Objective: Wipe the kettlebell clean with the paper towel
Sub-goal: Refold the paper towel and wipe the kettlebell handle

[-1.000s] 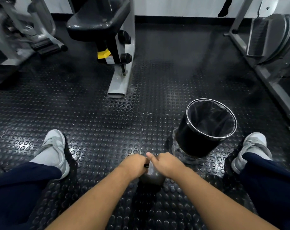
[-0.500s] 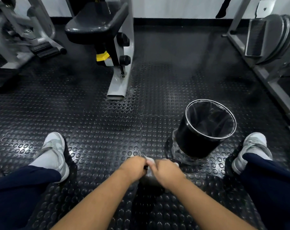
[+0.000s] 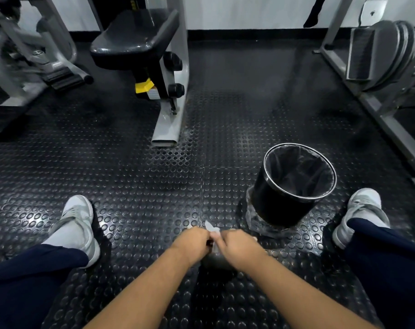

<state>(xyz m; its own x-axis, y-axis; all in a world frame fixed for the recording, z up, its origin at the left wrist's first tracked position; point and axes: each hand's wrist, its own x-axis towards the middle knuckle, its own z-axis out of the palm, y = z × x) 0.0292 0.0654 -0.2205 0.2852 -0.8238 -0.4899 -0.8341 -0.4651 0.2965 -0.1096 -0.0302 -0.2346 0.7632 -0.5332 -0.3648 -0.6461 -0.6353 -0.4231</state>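
A dark kettlebell (image 3: 217,263) stands on the studded rubber floor between my legs, mostly hidden under my two hands. My left hand (image 3: 192,242) is curled over its handle from the left. My right hand (image 3: 237,245) holds a white paper towel (image 3: 212,227) against the top of the kettlebell; a corner of the towel sticks up between the hands. Only the rounded grey lower body of the kettlebell shows below the hands.
A black bin (image 3: 294,186) with a dark liner stands just right of and beyond my hands. My white shoes sit at left (image 3: 76,224) and right (image 3: 360,210). A gym machine seat and its grey base (image 3: 168,124) stand ahead; more machine frames line both sides.
The paper towel has come into view between my hands, and my right hand has shifted slightly over the kettlebell's top. My left hand stays on the handle.
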